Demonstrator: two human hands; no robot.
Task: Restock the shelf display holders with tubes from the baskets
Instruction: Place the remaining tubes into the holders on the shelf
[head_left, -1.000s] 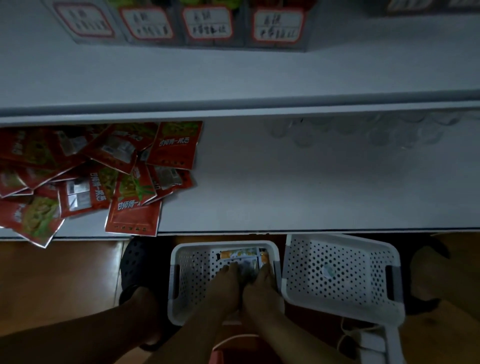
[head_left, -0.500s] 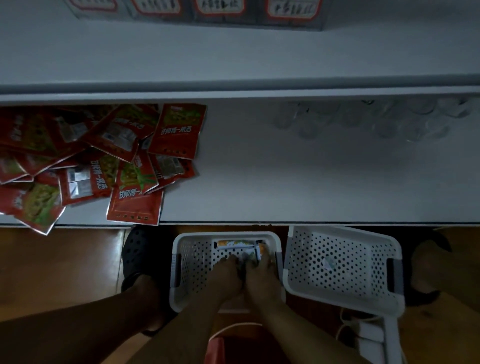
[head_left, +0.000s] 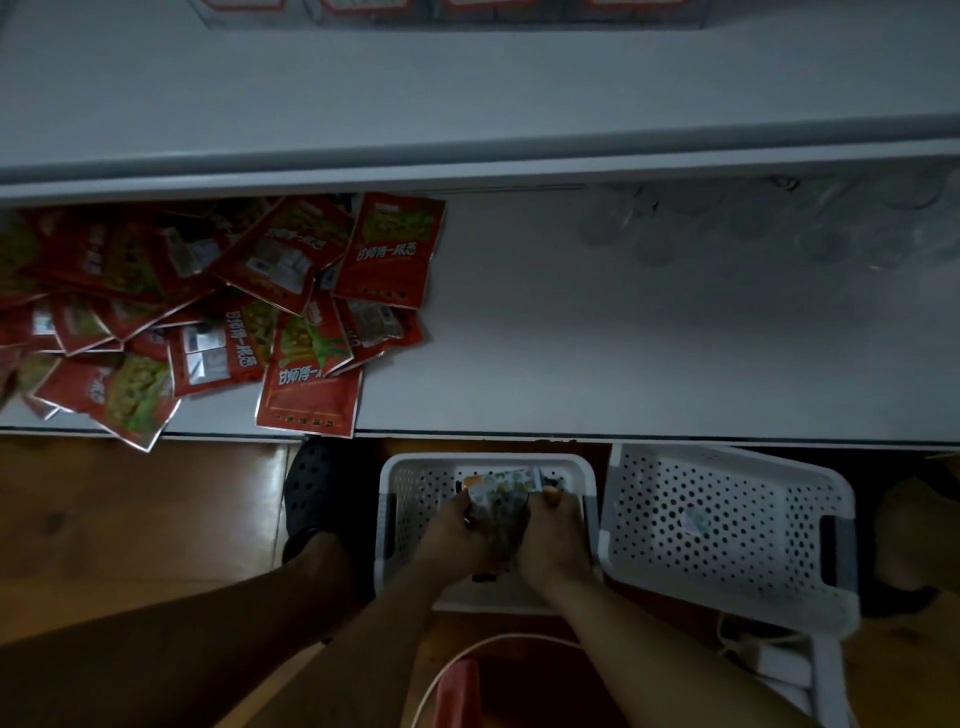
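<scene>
While both hands work inside the left basket, findings stand as follows.
Shelf (head_left: 571, 338): above the left basket; red packets (head_left: 208, 312) heaped on it.
Left basket (head_left: 410, 483): on the floor.
Right basket (head_left: 727, 519): just beside the left basket.
Left hand (head_left: 457, 535), right hand (head_left: 558, 540): fingers closed round a bundle of tubes (head_left: 498, 493) in the left basket.

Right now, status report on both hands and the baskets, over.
Left hand and right hand both gripping product bundle in left basket. Right basket looks empty. Nothing blocking.
</scene>
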